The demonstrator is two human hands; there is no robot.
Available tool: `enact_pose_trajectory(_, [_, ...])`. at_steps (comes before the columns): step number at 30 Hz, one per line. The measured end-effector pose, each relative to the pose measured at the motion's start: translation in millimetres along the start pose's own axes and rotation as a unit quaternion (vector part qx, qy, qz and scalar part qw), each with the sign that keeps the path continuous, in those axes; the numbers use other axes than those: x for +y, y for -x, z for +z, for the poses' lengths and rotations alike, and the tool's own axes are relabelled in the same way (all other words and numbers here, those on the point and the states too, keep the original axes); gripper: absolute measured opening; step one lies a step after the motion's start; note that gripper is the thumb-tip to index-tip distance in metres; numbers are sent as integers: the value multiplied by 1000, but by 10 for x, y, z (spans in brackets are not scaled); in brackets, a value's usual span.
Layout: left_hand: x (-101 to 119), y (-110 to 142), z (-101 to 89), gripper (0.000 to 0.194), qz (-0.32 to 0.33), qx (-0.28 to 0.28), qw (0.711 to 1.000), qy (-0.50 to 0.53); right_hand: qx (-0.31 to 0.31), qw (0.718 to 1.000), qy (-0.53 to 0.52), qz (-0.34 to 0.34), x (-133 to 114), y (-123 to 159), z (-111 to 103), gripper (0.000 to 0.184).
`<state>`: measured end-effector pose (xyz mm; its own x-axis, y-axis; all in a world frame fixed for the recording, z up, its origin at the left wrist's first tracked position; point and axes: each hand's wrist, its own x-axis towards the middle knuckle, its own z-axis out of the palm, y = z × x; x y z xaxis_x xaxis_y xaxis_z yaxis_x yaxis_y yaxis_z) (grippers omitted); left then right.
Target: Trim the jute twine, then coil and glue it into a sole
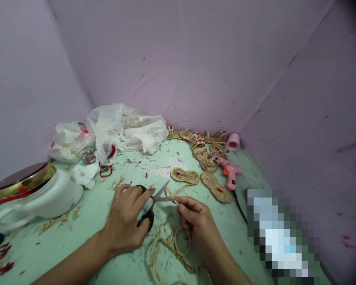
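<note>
My left hand [127, 217] has its fingers in the black handles of a pair of scissors [153, 204]. The blades are spread apart and point right, toward a braided straw cord. Between the fingertips of my right hand [198, 219] is pinched that straw cord [175, 198], close to the lower blade's tip. Loose loops of the cord hang below and lie on the table near my right wrist. Just beyond the blades lies a flat coiled straw sole [184, 175], and the cord seems to run from it. A second straw sole [216, 188] with a red mark lies to its right.
A pink glue gun [231, 174] with a lit orange light lies at right, its cable running forward. Straw slippers with red and white beads [204, 156] and a pink tape roll [233, 141] sit by the wall. White plastic bags [124, 126] and a white mug [56, 198] stand left.
</note>
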<state>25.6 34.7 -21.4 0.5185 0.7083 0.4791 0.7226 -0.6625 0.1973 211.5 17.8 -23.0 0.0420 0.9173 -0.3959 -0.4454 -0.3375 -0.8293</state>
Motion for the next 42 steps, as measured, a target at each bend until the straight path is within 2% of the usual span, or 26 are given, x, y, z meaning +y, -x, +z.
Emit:
enact_pose_trajectory(12, [-3,8,11,49,1,1,1000,-2,12,1000,10,-5,-22,29,54,29])
enact_pose_trajectory(19, [-15,3,24,50,6,2,1000,-9,0,1000,-12,21,-39,51,71,31])
enact_pose_trajectory(23, [-16,3,31,50,2,6,1000,-10,-12,999,37,-11,-14,37,42,33])
enact_pose_trajectory(27, [-20,9,30,49,-3,8,1000,-4,-39,995,74,-46,-5,22,12,26])
enact_pose_trajectory(31, [-39,22,38,49,-33,3,999,37,-74,994,77,-33,-53,42,22,19])
enact_pose_trajectory(33, [-33,21,37,45,-96,0,989,109,-103,991,82,-14,-62,78,53,18])
enact_pose_trajectory(34, [-21,15,31,42,-150,-7,974,168,-124,989,87,0,-54,104,78,21])
enact_pose_trajectory(35, [-2,5,21,39,-214,-18,946,241,-147,985,91,15,-35,135,107,24])
enact_pose_trajectory(36, [22,-8,7,39,-278,-33,904,322,-169,981,95,30,-5,169,139,27])
enact_pose_trajectory(38, [78,-37,-24,42,-377,-60,797,469,-194,975,99,46,78,237,204,24])
enact_pose_trajectory(40, [125,-60,-47,45,-417,-69,710,563,-180,977,99,52,173,286,255,15])
enact_pose_trajectory(42, [149,-68,-52,46,-428,-68,671,601,-147,982,102,54,250,305,279,9])
